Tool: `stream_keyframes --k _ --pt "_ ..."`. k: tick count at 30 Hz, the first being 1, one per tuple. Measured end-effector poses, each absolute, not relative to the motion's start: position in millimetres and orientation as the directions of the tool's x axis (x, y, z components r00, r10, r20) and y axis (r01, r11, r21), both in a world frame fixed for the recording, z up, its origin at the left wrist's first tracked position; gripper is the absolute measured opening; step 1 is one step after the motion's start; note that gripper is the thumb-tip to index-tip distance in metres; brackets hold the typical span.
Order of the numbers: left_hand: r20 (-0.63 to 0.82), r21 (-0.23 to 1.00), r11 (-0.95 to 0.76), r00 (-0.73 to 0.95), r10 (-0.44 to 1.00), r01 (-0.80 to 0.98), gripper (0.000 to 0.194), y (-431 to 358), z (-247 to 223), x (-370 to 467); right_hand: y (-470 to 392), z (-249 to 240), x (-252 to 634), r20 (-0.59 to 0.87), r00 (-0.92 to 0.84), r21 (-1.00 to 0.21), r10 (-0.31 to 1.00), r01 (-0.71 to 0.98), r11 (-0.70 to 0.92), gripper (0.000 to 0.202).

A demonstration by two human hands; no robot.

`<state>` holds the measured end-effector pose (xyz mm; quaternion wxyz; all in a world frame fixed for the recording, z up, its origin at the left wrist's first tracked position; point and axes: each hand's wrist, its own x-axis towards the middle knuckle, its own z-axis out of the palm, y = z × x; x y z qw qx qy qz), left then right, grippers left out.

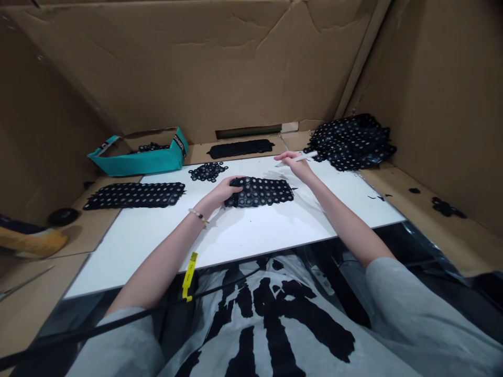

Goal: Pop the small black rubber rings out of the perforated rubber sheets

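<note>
My left hand (228, 191) grips the left end of a black sheet dotted with rows of pale round spots (265, 191), its thumb lying on top. The sheet is over a white board (243, 230); whether it lies flat or is slightly raised I cannot tell. To the right and farther back, my right hand (294, 161) is closed round a slim white pen-like tool (307, 156), apart from the sheet. Just behind my left hand lies a heap of small black rings (208, 171).
At left lies another dotted black sheet (135, 195), with a teal-sided box (141, 162) holding black pieces behind it. A dark strip stack (241, 148) lies at the back. Dotted sheets pile up (349, 141) at back right. Cardboard walls (196, 68) enclose the board.
</note>
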<state>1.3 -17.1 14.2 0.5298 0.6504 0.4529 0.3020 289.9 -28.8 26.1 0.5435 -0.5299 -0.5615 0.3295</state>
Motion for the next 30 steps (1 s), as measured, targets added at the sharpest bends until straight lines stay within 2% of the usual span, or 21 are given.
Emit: stream_keyframes --k 2,3,7,10,14,16,18,20,22,25,30 --pt "-0.130 0.976 0.046 0.402 0.906 0.212 0.055 -16.8 15.6 1.2 -29.0 28.4 300.5 0.357 0.149 -0.862 0.922 0.433 0.263 0.022" --pt "-0.145 0.979 0.072 0.398 0.906 0.192 0.055 -16.8 16.3 1.0 -29.9 29.2 303.8 0.358 0.129 -0.822 0.925 0.513 0.246 0.024" --pt "-0.159 0.977 0.087 0.393 0.906 0.195 0.051 -19.7 20.6 1.1 -35.9 25.6 298.2 0.147 -0.150 -0.663 0.978 0.719 0.210 0.013" --pt "-0.127 0.946 -0.010 0.400 0.908 0.323 0.053 -23.5 24.3 3.1 -39.5 17.7 284.9 0.080 -0.266 -0.575 0.961 0.775 0.263 0.015" --pt "0.010 0.813 -0.211 0.349 0.937 0.543 0.044 -23.0 24.8 4.2 -42.2 16.1 279.2 -0.006 -0.251 -0.598 0.968 0.777 0.197 0.020" --pt "0.028 0.781 -0.235 0.343 0.939 0.579 0.041 -21.1 24.2 3.4 -44.1 21.6 281.5 -0.024 -0.259 -0.648 0.966 0.739 0.182 0.022" --pt "0.006 0.804 -0.200 0.328 0.945 0.560 0.041 -20.4 24.7 2.3 -46.9 29.5 284.4 -0.017 -0.247 -0.749 0.969 0.645 0.151 0.023" --pt "-0.035 0.883 -0.114 0.306 0.951 0.456 0.043 -21.6 26.7 1.6 -50.3 37.5 286.3 -0.006 -0.224 -0.873 0.975 0.477 0.104 0.028" --pt "-0.080 0.962 -0.007 0.307 0.948 0.272 0.047 -24.0 29.2 1.5 -53.6 43.6 286.4 0.007 -0.228 -0.961 0.974 0.268 0.070 0.036" --pt "-0.122 0.993 0.116 0.309 0.943 0.036 0.046 -26.7 30.6 1.8 -57.1 47.2 284.0 0.004 -0.269 -0.999 0.963 0.037 0.015 0.039" --pt "-0.196 0.966 0.233 0.266 0.944 -0.114 0.036 -26.9 28.7 0.9 -59.6 44.2 276.6 -0.011 -0.264 -0.996 0.964 -0.087 -0.035 0.038"
